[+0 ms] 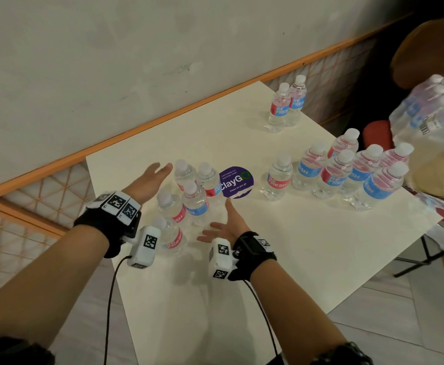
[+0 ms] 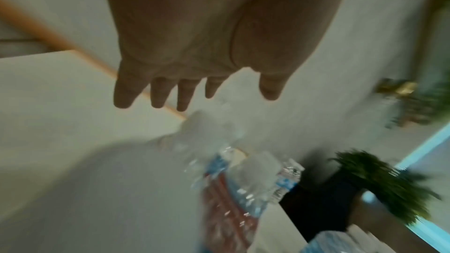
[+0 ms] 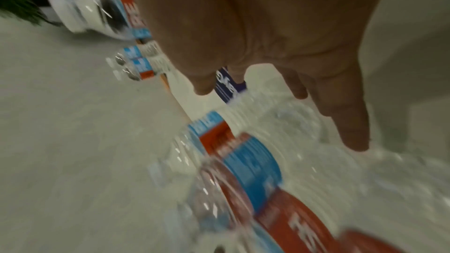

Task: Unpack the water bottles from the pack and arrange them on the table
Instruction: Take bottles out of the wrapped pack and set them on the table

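Beside the purple sticker (image 1: 236,181) on the table (image 1: 294,246), five upright bottles (image 1: 193,204) stand clustered between the left hand (image 1: 149,184) and right hand (image 1: 227,227), both spread wide, holding nothing. Full and thin-walled, they look tippy and slick; grip each at the labelled waist. The pack (image 1: 431,122) sits beyond the sticker.

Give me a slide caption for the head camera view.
Open left hand and right hand flank five upright water bottles on the white table.
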`<state>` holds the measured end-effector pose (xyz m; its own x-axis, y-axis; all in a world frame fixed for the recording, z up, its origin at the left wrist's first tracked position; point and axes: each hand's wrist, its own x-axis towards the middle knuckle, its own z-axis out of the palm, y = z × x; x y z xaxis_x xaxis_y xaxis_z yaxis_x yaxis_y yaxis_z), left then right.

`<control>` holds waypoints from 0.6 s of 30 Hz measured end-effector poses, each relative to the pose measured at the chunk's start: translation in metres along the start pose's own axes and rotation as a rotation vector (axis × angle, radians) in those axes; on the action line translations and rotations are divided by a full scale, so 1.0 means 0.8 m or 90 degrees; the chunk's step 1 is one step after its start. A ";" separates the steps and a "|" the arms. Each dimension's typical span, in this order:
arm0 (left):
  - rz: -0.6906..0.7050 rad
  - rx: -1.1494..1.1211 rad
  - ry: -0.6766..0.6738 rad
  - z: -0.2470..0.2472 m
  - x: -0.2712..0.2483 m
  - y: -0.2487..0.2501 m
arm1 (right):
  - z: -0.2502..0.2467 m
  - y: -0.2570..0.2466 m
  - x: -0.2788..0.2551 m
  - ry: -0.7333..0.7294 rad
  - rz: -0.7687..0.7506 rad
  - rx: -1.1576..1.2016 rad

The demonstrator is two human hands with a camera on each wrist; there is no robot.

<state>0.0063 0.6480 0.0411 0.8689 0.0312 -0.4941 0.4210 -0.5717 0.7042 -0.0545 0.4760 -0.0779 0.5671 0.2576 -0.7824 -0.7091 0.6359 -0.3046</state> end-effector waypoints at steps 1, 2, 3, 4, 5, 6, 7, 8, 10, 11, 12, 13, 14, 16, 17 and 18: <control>0.051 0.061 0.030 -0.002 -0.006 0.015 | -0.012 -0.011 -0.006 0.018 -0.026 0.018; 0.096 0.112 0.050 -0.003 -0.014 0.029 | -0.026 -0.024 -0.013 0.035 -0.061 0.039; 0.137 0.155 0.059 0.000 -0.023 0.043 | -0.041 -0.040 -0.019 0.050 -0.102 0.061; 0.174 0.186 0.064 0.008 -0.031 0.055 | -0.056 -0.056 -0.028 0.067 -0.148 0.074; 0.212 0.206 0.069 0.020 -0.040 0.065 | -0.069 -0.072 -0.036 0.085 -0.194 0.082; 0.248 0.218 0.072 0.037 -0.046 0.074 | -0.081 -0.089 -0.045 0.102 -0.235 0.087; 0.282 0.226 0.066 0.058 -0.050 0.082 | -0.091 -0.104 -0.054 0.115 -0.267 0.095; 0.310 0.233 0.050 0.081 -0.050 0.089 | -0.100 -0.119 -0.064 0.124 -0.288 0.106; 0.331 0.246 0.001 0.127 -0.042 0.103 | -0.115 -0.145 -0.082 0.133 -0.310 0.134; 0.332 0.246 -0.019 0.147 -0.037 0.111 | -0.122 -0.155 -0.090 0.139 -0.317 0.147; 0.337 0.241 -0.032 0.166 -0.032 0.120 | -0.129 -0.162 -0.098 0.146 -0.323 0.157; 0.346 0.239 -0.041 0.184 -0.027 0.131 | -0.136 -0.168 -0.105 0.149 -0.327 0.168; 0.357 0.247 -0.051 0.199 -0.022 0.141 | -0.143 -0.171 -0.112 0.149 -0.328 0.180; 0.365 0.298 -0.087 0.224 -0.011 0.158 | -0.156 -0.176 -0.122 0.142 -0.328 0.199; 0.362 0.339 -0.109 0.234 -0.005 0.164 | -0.161 -0.178 -0.126 0.140 -0.332 0.203; 0.358 0.383 -0.123 0.241 0.002 0.168 | -0.165 -0.180 -0.130 0.142 -0.339 0.204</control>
<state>0.0136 0.4130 0.0366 0.8244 -0.4981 -0.2686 -0.3187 -0.8008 0.5071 -0.0666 0.2613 -0.0247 0.6804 -0.2875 -0.6741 -0.1760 0.8288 -0.5311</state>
